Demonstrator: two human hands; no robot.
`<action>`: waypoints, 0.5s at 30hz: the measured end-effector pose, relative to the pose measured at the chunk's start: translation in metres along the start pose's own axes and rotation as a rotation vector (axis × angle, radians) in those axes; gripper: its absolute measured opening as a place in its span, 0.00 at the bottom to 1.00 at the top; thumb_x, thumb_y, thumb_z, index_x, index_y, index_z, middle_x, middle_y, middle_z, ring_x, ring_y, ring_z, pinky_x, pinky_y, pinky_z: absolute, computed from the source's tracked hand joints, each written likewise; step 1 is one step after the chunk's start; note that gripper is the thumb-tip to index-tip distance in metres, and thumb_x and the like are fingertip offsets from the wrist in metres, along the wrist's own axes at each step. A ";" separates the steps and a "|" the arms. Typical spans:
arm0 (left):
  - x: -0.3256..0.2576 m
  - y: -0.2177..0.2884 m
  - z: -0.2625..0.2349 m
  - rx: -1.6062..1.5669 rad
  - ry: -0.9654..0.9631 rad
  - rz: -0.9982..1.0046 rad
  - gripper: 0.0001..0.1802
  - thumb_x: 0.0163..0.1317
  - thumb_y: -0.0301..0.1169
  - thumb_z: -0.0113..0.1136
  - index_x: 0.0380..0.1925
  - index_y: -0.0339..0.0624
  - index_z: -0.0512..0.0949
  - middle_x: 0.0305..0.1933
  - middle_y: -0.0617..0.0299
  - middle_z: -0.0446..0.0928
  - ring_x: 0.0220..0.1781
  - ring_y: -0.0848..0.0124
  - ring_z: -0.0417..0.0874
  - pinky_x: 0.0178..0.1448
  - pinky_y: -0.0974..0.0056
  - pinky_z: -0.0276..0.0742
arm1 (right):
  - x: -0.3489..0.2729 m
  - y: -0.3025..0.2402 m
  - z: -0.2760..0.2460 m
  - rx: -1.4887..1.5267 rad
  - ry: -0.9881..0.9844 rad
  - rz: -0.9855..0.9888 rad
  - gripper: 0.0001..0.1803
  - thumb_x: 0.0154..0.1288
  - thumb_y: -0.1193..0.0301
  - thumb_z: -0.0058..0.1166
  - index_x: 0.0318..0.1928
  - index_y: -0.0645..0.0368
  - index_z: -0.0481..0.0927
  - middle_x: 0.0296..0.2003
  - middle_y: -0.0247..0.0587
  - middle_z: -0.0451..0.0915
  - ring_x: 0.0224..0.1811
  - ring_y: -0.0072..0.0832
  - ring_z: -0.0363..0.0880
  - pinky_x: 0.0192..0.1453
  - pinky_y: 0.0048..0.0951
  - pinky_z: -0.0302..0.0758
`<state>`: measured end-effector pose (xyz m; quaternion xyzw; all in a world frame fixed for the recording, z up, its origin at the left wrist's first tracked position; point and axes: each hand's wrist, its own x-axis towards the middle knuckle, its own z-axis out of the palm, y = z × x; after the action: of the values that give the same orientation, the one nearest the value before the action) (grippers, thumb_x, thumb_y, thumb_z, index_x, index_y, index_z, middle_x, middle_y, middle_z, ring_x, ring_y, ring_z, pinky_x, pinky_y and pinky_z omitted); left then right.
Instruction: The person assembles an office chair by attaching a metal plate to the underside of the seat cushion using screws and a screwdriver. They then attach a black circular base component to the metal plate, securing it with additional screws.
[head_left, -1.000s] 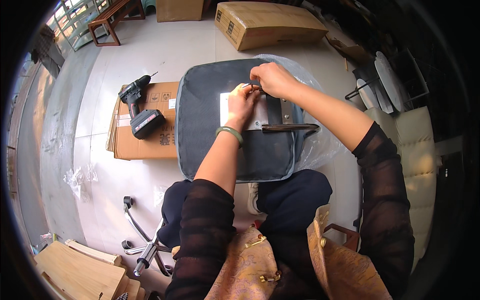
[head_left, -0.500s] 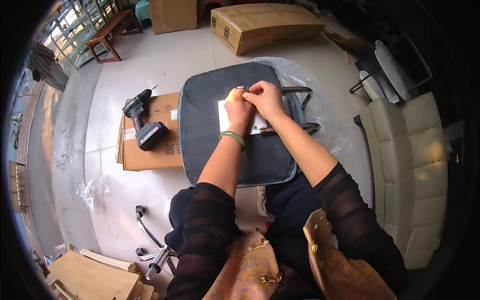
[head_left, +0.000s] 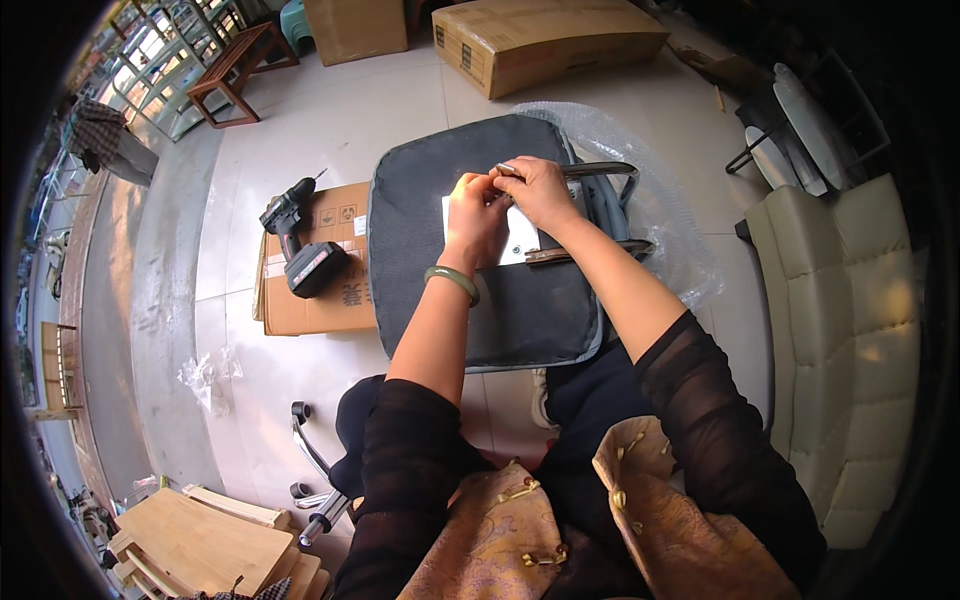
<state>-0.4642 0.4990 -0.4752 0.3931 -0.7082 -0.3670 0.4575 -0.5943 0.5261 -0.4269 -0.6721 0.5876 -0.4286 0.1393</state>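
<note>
A dark grey chair seat [head_left: 420, 160] lies underside up in front of me, with a pale metal plate [head_left: 520, 232] against it. Over the plate's far part, my left hand [head_left: 474, 218] is closed, its fingertips bent inward; what they hold, if anything, is hidden. My right hand [head_left: 543, 197] touches it from the right and pinches a small shiny metal piece [head_left: 508, 170], too small to name. Curved metal armrest frames [head_left: 612, 170] stick out at the seat's right side. A round hole or screw shows in the plate near my right wrist.
A cordless drill [head_left: 290, 222] rests on a flat cardboard box [head_left: 330, 318] at left. Clear bubble wrap [head_left: 660, 200] lies to the right, before a cream padded sofa [head_left: 840, 350]. A wheeled chair base [head_left: 318, 490] stands near my left leg. Wooden boards [head_left: 200, 540] are at lower left.
My right hand's fingers have shifted, and the small metal piece now shows at their tips. The whole view has moved slightly. The left hand stays over the plate.
</note>
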 end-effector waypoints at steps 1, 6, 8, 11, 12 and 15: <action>0.000 0.001 -0.001 0.008 -0.014 -0.025 0.14 0.49 0.29 0.70 0.36 0.37 0.81 0.37 0.55 0.78 0.37 0.63 0.82 0.44 0.62 0.78 | 0.000 -0.001 0.000 -0.021 -0.008 0.020 0.07 0.54 0.76 0.62 0.35 0.64 0.83 0.30 0.43 0.82 0.33 0.33 0.82 0.37 0.31 0.77; 0.003 0.000 0.000 0.040 -0.011 -0.049 0.14 0.49 0.29 0.70 0.36 0.37 0.82 0.37 0.56 0.77 0.37 0.64 0.81 0.45 0.63 0.78 | -0.003 -0.004 -0.002 0.075 -0.077 0.172 0.07 0.56 0.77 0.61 0.36 0.64 0.82 0.30 0.42 0.83 0.34 0.30 0.83 0.39 0.29 0.77; 0.003 -0.002 0.000 0.047 -0.011 -0.041 0.14 0.49 0.29 0.70 0.36 0.37 0.82 0.38 0.56 0.77 0.37 0.65 0.81 0.45 0.64 0.78 | -0.003 -0.004 -0.003 0.068 -0.101 0.146 0.07 0.57 0.76 0.60 0.37 0.64 0.81 0.32 0.43 0.82 0.35 0.33 0.82 0.40 0.31 0.77; 0.002 -0.003 0.001 -0.014 -0.009 -0.047 0.14 0.49 0.29 0.70 0.36 0.37 0.81 0.38 0.56 0.77 0.36 0.65 0.80 0.45 0.64 0.77 | 0.000 -0.001 -0.002 0.084 -0.102 0.084 0.07 0.58 0.75 0.59 0.38 0.64 0.81 0.34 0.45 0.81 0.37 0.39 0.81 0.42 0.34 0.76; 0.002 -0.003 0.002 -0.054 0.007 -0.045 0.13 0.49 0.29 0.70 0.35 0.36 0.81 0.38 0.56 0.77 0.36 0.65 0.80 0.44 0.64 0.77 | 0.001 -0.001 -0.001 0.082 -0.107 0.087 0.08 0.58 0.75 0.59 0.38 0.64 0.80 0.34 0.45 0.81 0.37 0.39 0.81 0.42 0.34 0.76; 0.000 -0.004 0.004 -0.092 0.033 -0.032 0.11 0.49 0.27 0.68 0.33 0.35 0.80 0.38 0.55 0.77 0.36 0.64 0.80 0.43 0.63 0.77 | 0.002 -0.002 0.002 0.086 -0.100 0.093 0.08 0.58 0.75 0.59 0.38 0.64 0.80 0.35 0.45 0.81 0.37 0.37 0.81 0.41 0.34 0.76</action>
<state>-0.4671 0.4979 -0.4797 0.3888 -0.6765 -0.4002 0.4806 -0.5917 0.5242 -0.4258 -0.6581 0.5914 -0.4126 0.2167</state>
